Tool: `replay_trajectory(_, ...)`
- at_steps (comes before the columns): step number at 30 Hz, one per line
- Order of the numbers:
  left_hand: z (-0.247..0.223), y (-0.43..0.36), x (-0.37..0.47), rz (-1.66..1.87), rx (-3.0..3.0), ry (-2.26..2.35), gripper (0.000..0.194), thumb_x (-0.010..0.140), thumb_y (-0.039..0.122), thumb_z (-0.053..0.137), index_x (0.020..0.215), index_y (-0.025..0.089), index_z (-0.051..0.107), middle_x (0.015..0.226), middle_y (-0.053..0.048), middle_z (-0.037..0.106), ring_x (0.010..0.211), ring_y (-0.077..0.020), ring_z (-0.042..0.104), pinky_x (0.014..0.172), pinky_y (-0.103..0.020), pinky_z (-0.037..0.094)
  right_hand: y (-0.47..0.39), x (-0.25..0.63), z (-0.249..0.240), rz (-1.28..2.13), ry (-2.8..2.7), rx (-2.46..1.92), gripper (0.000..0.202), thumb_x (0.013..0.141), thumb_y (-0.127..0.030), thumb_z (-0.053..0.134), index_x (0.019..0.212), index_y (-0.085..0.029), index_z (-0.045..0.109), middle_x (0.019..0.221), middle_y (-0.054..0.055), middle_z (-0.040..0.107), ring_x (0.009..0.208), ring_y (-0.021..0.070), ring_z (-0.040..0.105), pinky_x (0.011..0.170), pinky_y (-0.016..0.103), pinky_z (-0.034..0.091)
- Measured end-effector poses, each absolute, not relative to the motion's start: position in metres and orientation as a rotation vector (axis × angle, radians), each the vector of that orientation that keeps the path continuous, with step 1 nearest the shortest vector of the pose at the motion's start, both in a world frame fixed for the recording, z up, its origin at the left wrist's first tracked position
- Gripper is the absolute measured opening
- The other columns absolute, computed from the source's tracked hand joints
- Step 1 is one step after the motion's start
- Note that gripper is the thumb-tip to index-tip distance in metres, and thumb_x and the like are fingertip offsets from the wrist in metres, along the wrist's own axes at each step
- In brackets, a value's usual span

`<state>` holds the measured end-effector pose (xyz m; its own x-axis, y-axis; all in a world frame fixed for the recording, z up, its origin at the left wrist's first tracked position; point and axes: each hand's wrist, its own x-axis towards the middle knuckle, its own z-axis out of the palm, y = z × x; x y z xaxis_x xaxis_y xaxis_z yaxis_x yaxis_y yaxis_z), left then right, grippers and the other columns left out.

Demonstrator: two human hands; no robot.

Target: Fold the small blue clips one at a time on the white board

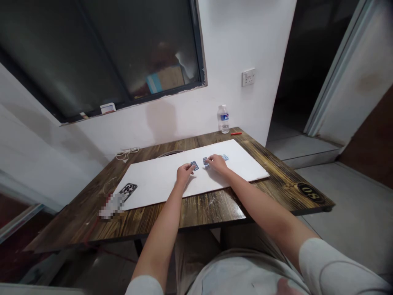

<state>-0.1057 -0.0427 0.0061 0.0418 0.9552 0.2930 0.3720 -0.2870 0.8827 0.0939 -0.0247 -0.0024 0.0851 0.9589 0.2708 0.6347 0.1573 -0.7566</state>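
Over the white board (159,176), my left hand (183,172) pinches small blue patterned cards (195,165) between thumb and fingers. My right hand (217,162) is closed on another small blue card (205,161), held a short way to the right of the first ones. Part of one more card (206,166) shows just under it; I cannot tell if it is held or lies on the board. Behind my right hand, a lighter blue card or small stack (225,157) lies on the board, partly hidden by the hand.
The board lies on a dark wooden table (211,209). A dark phone-like object (128,189) is at its left end, beside a blurred pale item (111,207). A plastic bottle (224,119), a red pen (236,133) and a white cable (126,153) are at the back near the wall.
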Motion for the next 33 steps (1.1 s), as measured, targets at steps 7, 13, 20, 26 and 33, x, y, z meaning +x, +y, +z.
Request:
replay_trajectory(7, 0.005, -0.042, -0.105, 1.237, 1.694, 1.369, 0.035, 0.067, 0.051, 0.07, 0.067, 0.017, 0.066, 0.052, 0.0, 0.058, 0.053, -0.014, 0.055, 0.056, -0.026, 0.044, -0.035, 0.097, 0.001, 0.197, -1.844, -1.758, 0.028, 0.085, -0.04, 0.06, 0.078, -0.018, 0.076, 0.102, 0.015, 0.067, 0.105, 0.0313, 0.051, 0.083, 0.038, 0.036)
replay_trajectory(13, 0.008, -0.044, -0.104, 1.228, 1.693, 1.358, 0.036, 0.066, 0.053, 0.071, 0.068, 0.017, 0.066, 0.054, 0.0, 0.059, 0.053, -0.0139, 0.055, 0.057, -0.026, 0.044, -0.031, 0.091, 0.001, 0.327, -1.715, -1.522, 0.03, 0.085, -0.045, 0.061, 0.076, -0.017, 0.068, 0.094, 0.009, 0.064, 0.095, 0.0231, 0.053, 0.084, 0.034, 0.038)
replay_trajectory(20, 0.007, -0.045, -0.105, 1.13, 1.718, 1.299, 0.039, 0.067, 0.055, 0.07, 0.066, 0.016, 0.067, 0.053, 0.0, 0.059, 0.052, -0.0137, 0.054, 0.054, -0.025, 0.04, -0.03, 0.076, -0.004, 0.771, -1.769, -1.053, 0.032, 0.066, -0.049, 0.072, 0.072, -0.019, 0.063, 0.073, -0.002, 0.062, 0.068, 0.0135, 0.051, 0.062, 0.024, 0.037)
replay_trajectory(26, 0.004, -0.043, -0.106, 1.151, 1.751, 1.257, 0.039, 0.068, 0.055, 0.069, 0.067, 0.016, 0.067, 0.055, -0.001, 0.061, 0.053, -0.0137, 0.054, 0.056, -0.025, 0.04, -0.032, 0.073, -0.005, 1.01, -1.647, -1.019, 0.032, 0.062, -0.047, 0.072, 0.07, -0.017, 0.063, 0.063, -0.003, 0.06, 0.061, 0.0122, 0.05, 0.058, 0.024, 0.036)
replay_trajectory(33, 0.009, -0.046, -0.105, 1.177, 1.744, 1.217, 0.038, 0.068, 0.054, 0.07, 0.068, 0.016, 0.066, 0.058, -0.001, 0.061, 0.056, -0.0138, 0.055, 0.059, -0.025, 0.042, -0.031, 0.077, -0.003, 1.124, -1.536, -0.967, 0.037, 0.062, -0.052, 0.07, 0.068, -0.015, 0.064, 0.056, -0.003, 0.055, 0.054, 0.0104, 0.046, 0.055, 0.024, 0.034)
